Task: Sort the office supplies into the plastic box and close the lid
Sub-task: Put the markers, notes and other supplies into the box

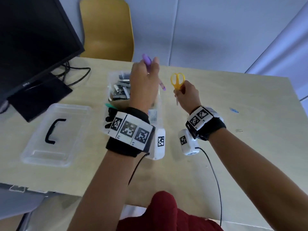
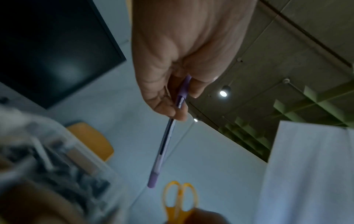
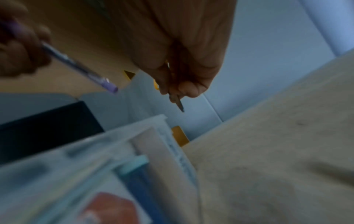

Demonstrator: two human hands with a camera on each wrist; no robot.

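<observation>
Midway, I judge: the plastic box (image 1: 116, 90), centre frame, already holds clips. The left hand (image 1: 144, 80) pinches a purple pen (image 2: 164, 145) above it; the right hand (image 1: 187, 94) grips yellow scissors (image 1: 177, 80) — the lid (image 1: 55, 134) lies off, lower left.

Plastic box (image 1: 110, 75): clear, glossy plastic. Lid (image 1: 70, 110) at box's 8 o'clock: same clear plastic, matt blk handle. Pen (image 2: 164, 145): translucent barrel, matt purple cap. Scissors (image 1: 177, 80): smooth yellow plastic handles. Table (image 1: 233, 105): pale wood-look, matt.
</observation>
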